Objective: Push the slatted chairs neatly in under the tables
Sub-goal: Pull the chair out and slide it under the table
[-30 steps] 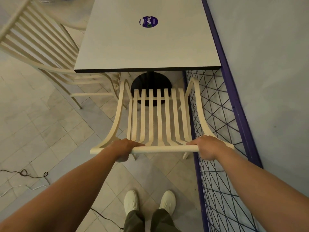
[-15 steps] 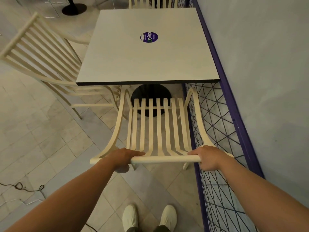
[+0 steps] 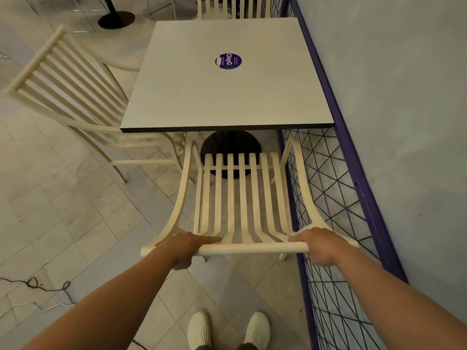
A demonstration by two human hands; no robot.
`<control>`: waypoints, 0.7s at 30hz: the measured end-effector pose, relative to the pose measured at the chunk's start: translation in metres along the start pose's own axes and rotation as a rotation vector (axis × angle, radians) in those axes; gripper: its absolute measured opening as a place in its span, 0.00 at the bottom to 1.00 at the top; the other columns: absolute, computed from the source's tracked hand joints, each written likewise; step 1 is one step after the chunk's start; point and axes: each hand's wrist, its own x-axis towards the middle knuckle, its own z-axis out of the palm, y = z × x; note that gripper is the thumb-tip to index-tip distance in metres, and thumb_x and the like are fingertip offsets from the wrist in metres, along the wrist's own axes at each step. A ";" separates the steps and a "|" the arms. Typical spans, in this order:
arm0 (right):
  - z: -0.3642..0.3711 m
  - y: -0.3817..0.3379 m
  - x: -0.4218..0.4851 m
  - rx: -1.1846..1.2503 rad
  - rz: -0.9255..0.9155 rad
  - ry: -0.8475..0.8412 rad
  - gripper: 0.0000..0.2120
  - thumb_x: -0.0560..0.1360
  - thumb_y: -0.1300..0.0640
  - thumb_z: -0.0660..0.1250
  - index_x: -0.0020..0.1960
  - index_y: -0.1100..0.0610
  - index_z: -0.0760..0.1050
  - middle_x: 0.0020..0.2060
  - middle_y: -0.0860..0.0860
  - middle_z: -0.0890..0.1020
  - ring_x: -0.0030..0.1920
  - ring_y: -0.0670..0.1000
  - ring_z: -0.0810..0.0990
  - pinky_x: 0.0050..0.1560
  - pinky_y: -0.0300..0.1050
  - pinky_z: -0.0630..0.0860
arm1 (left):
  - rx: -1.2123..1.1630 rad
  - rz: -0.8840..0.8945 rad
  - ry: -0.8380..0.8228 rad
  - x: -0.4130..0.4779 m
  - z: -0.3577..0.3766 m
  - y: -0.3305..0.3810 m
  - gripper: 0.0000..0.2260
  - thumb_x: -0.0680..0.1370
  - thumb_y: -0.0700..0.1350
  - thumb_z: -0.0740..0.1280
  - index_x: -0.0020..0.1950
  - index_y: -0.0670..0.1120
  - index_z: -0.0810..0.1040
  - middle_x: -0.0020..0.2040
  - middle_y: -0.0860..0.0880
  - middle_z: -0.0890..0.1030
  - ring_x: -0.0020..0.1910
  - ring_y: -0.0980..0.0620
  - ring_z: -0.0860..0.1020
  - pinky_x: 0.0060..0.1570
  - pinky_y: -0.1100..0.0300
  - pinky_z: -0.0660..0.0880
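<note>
Cream chair (image 3: 240,198) faces the desk (image 3: 222,97); left hand (image 3: 188,246) and right hand (image 3: 321,245) have fingers clamped on its top rail (image 3: 252,247).

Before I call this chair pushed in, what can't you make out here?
Head view only:
Seat of the held chair: hidden under the table top.
Most of the far chair: cut off by the top edge.
Small print on the sticker: too small.
Palms of left hand and right hand: against the top rail.

A round purple sticker (image 3: 228,61) on the white table (image 3: 177,97) reads "ClayG", its smaller lettering seemingly too blurred to read.
</note>
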 end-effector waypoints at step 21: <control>0.004 -0.001 0.002 -0.009 -0.011 0.011 0.35 0.74 0.63 0.66 0.75 0.37 0.64 0.62 0.48 0.77 0.55 0.51 0.77 0.54 0.46 0.75 | -0.028 0.011 0.044 -0.002 0.000 0.014 0.34 0.80 0.38 0.69 0.76 0.67 0.62 0.64 0.52 0.77 0.59 0.50 0.77 0.63 0.54 0.74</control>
